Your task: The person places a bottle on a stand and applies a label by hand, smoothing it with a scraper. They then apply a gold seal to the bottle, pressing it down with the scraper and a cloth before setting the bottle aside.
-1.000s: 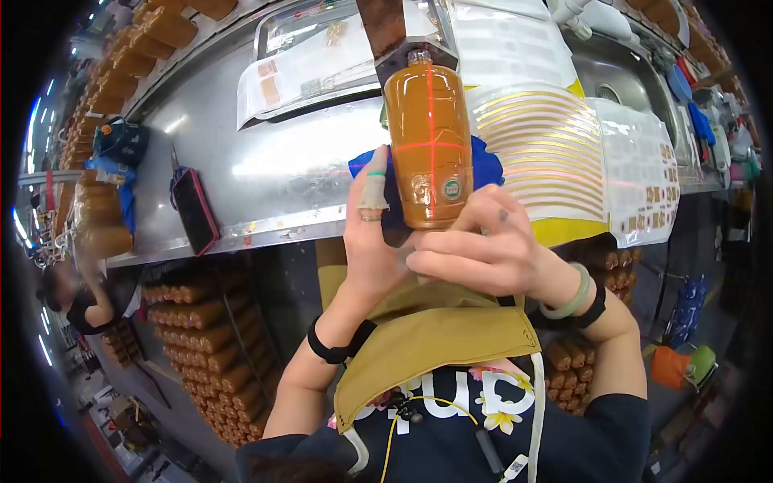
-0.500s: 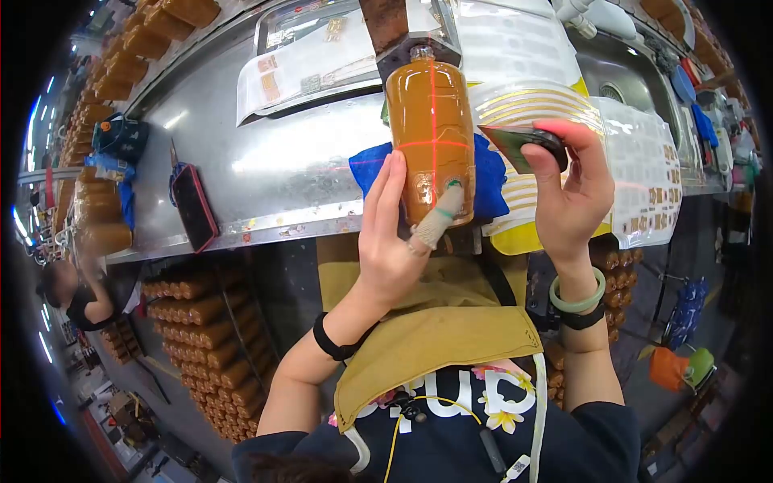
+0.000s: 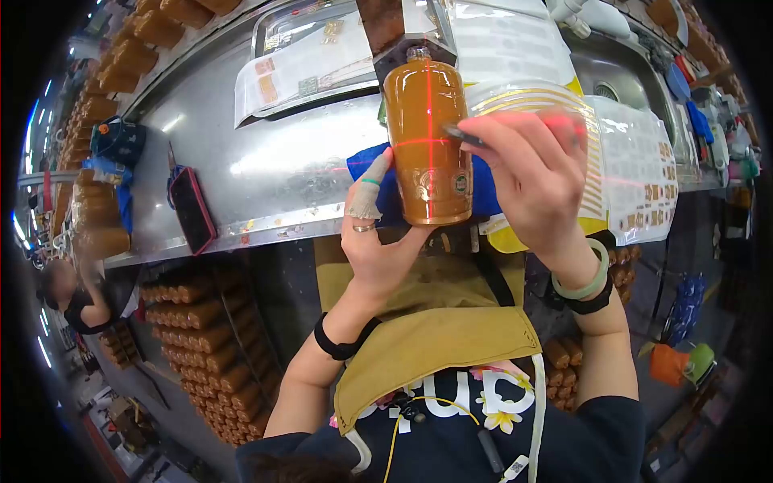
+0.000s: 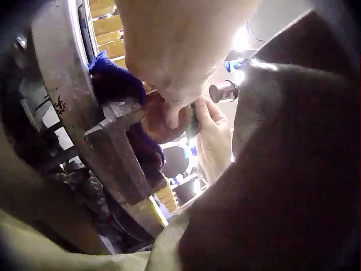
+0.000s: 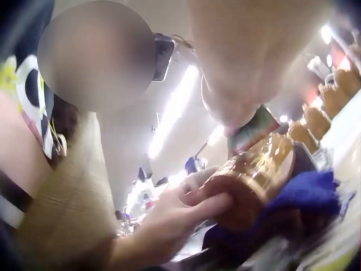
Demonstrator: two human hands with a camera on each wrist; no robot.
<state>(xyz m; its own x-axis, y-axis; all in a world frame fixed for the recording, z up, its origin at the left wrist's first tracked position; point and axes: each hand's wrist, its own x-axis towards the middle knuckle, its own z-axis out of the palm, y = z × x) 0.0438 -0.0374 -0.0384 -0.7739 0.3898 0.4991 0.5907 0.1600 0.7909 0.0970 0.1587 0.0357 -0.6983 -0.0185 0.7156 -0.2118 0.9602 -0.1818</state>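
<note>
An amber-brown glass bottle (image 3: 409, 113) lies on a blue cloth (image 3: 366, 163) in the head view, its neck toward a dark metal bracket (image 3: 382, 28). My left hand (image 3: 376, 256) grips the bottle's base end, with the thumb at the bottom and a wrapped finger (image 3: 368, 199) along the left side. My right hand (image 3: 538, 173) holds a thin dark scraper (image 3: 465, 136), its edge right at the bottle's right side. In the right wrist view the scraper (image 5: 254, 132) shows a green blade over the bottle (image 5: 240, 200). A small round green label (image 3: 461, 183) sits near the base; red laser lines cross the glass.
Sheets of gold strips (image 3: 592, 173) and small stickers (image 3: 648, 197) lie to the right, before a sink (image 3: 616, 76). A phone (image 3: 193, 209) and a sticker sheet on a tray (image 3: 278, 84) are at left. Stacked brown bottles (image 3: 197, 346) stand below the bench.
Both hands were together at the bottle's base; then the right hand held the scraper out to the right while the left thumb covered the label. Now the scraper meets the bottle and the thumb is lower.
</note>
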